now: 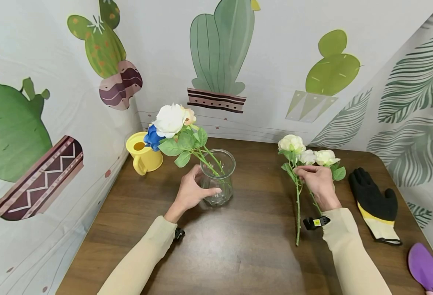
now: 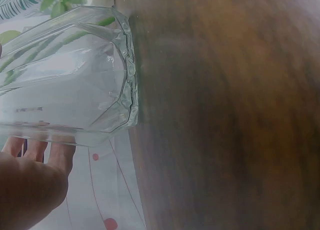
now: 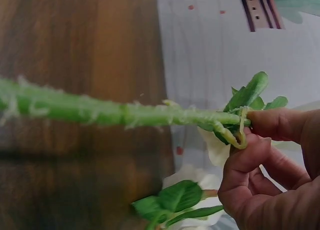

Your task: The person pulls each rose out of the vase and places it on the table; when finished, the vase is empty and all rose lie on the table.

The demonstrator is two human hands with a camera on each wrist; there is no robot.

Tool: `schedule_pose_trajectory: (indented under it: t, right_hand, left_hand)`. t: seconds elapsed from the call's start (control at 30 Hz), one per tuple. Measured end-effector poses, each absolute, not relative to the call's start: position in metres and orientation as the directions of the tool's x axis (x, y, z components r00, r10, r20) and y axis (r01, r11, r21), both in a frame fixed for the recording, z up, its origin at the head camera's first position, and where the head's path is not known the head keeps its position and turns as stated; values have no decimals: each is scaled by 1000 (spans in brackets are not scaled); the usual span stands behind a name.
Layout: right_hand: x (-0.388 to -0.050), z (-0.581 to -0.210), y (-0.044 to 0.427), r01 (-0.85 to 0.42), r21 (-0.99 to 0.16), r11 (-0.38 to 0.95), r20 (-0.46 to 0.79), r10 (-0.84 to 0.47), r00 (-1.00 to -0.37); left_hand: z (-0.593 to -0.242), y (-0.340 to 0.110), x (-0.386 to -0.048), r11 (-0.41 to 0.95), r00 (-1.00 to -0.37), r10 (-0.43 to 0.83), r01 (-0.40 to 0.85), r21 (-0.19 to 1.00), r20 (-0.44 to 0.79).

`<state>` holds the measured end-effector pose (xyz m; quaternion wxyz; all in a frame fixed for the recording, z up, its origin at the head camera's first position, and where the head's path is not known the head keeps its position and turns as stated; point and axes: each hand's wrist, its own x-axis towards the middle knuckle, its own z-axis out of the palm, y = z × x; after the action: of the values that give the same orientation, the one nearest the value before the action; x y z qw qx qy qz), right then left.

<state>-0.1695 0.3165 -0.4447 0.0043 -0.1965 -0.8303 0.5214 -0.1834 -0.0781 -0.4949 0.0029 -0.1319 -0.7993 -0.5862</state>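
"Glass vase [image 1: 223, 193] first: what has hold of it?"

"Left hand [image 1: 191, 190]. Thumb on the near side, fingers round the far side. It stands upright on the wooden table [image 1: 231, 250]."

"And inside it?"

"Green stems, slanting left over the rim. Their heads hang out beyond the vase's left side: one big white bloom [image 1: 170, 120], a blue bloom [image 1: 151, 139] and a peach bloom [image 1: 189, 116] partly behind the white."

"So the hands are apart?"

"Well apart. The right hand [image 1: 317, 182] is to the right of the vase, finger and thumb pinching a cream flower [image 1: 291, 144] just below its leaves. The long stem runs down toward the person."

"Is that flower lifted?"

"I cannot tell. More pale flowers [image 1: 325, 157] sit just beside it, farther right of the vase, with another stem passing under the hand."

"What else is around?"

"Left of the vase, a yellow watering can [image 1: 150, 159]. Far to its right, past the flowers, a black glove [image 1: 375, 200] with a pale cuff; nearer the person on that side, a purple scoop [image 1: 422, 264]. Behind the vase, a cactus-print cloth [image 1: 268, 110]."
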Motion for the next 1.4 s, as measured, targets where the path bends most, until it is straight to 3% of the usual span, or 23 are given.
schedule_pose_trajectory:
  t: [0.63,1.4]
  right_hand:
    - [-176,-472,325,321,-820,473,-228,245,-942]
    - [-174,-481,330,397,-677,620,-292,269,-918]
  left_hand:
    - [-493,-77,-183,271,-964,210,220,937,165]
    - [-494,-78,-183,291,-969,208,194,937,136]
